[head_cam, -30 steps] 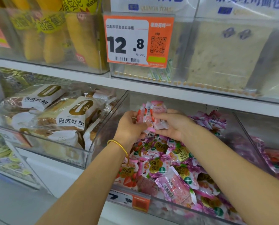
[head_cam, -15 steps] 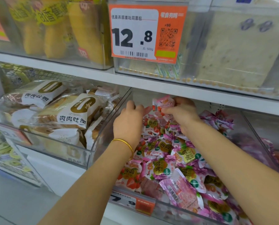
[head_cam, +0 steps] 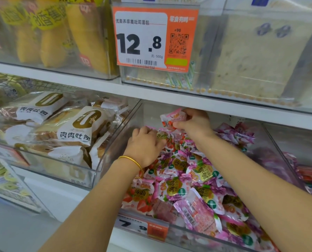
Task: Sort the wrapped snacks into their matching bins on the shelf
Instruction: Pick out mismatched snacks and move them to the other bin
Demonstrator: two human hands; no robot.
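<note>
Your right hand (head_cam: 197, 124) has carried the small pink-and-white wrapped snack (head_cam: 173, 118) to the far end of the clear plastic bin (head_cam: 113, 151), and its fingers pinch it. Your left hand (head_cam: 146, 144) has dropped onto the pile of pink packets (head_cam: 178, 179). I cannot tell whether its curled fingers grasp one. The placing seems nearly done.
</note>
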